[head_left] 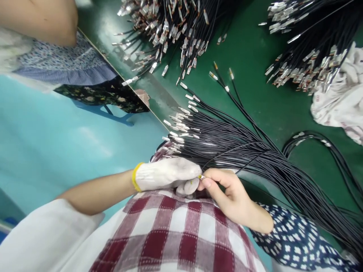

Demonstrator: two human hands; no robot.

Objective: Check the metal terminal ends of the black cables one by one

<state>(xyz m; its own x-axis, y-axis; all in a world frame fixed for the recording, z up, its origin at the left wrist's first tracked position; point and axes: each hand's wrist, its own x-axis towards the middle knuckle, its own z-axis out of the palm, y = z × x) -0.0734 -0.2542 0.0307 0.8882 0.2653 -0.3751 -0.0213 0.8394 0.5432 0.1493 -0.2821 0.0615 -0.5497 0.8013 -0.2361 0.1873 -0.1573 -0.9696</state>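
My left hand (168, 174), in a white knit glove with a yellow cuff, is closed in a pinch close to my body. My bare right hand (229, 194) meets it, thumb and forefinger pressed together. Between the fingertips of both hands shows a small metal cable connector (201, 176) with a yellow part; most of it is hidden by the fingers. Just beyond my hands lies a large bundle of black cables (241, 151), its silvery connector ends (177, 130) pointing left at the table edge.
The green table (272, 109) carries more cable piles, one at the top (167, 30) and one at the upper right (314, 56). A white cloth (337, 102) lies at the right. Another person's arm (39, 20) is at the upper left, beside a blue stool (106, 113).
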